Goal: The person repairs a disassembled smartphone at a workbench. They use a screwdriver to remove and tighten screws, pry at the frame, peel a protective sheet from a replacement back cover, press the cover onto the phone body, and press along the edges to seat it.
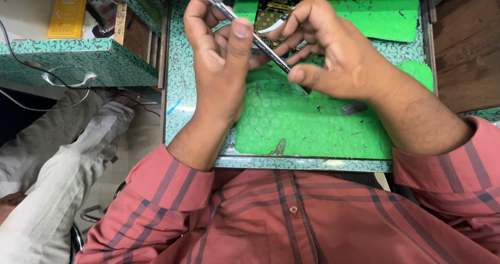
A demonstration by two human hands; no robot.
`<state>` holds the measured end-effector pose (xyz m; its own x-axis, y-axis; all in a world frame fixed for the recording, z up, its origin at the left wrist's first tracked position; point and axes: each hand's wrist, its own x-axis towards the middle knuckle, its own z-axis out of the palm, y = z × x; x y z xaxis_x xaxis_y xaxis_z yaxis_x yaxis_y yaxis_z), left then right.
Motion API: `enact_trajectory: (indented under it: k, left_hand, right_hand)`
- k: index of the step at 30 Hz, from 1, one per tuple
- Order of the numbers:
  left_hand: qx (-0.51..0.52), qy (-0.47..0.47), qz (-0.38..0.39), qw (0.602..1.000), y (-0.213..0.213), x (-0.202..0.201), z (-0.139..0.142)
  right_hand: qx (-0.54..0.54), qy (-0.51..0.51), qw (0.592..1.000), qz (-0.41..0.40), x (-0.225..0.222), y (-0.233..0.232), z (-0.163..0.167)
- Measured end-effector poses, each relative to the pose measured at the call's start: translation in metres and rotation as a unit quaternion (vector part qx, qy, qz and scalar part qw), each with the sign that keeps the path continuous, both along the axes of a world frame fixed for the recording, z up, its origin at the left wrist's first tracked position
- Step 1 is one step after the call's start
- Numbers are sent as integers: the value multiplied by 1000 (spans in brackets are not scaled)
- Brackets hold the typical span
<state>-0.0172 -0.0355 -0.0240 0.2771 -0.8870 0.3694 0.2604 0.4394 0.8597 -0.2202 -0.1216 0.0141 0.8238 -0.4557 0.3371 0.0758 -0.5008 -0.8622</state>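
Note:
A thin dark phone (pixel 271 53), seen edge-on, is held up between both hands above a green work mat (pixel 312 123). My left hand (pixel 216 61) grips its near end, thumb pressed on the edge. My right hand (pixel 333 55) pinches the other part from the right, fingers curled over it. A white strip (pixel 276 24) curls near my right fingertips. Part of the phone is hidden behind my fingers.
A small dark grey piece (pixel 355 108) lies on the mat by my right wrist. A black and gold packet (pixel 273 6) lies at the back of the mat. A patterned teal shelf (pixel 78 61) stands left. Another person's grey-trousered leg (pixel 67 160) is at lower left.

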Motion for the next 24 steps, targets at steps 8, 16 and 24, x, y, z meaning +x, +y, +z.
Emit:
enact_trajectory:
  k: [8, 16, 24]
  left_hand:
    - [-28, -24, -30, 999, 3, -1, 1]
    - [-24, -181, 39, 982, 8, 0, 13]
    - [-102, -360, 185, 909, 21, 8, 31]
  right_hand:
    - [-23, 74, 997, -13, -4, -2, -8]
    - [296, -51, 953, 34, 3, -3, -13]
    - [280, -13, 960, 22, 5, -1, -3]
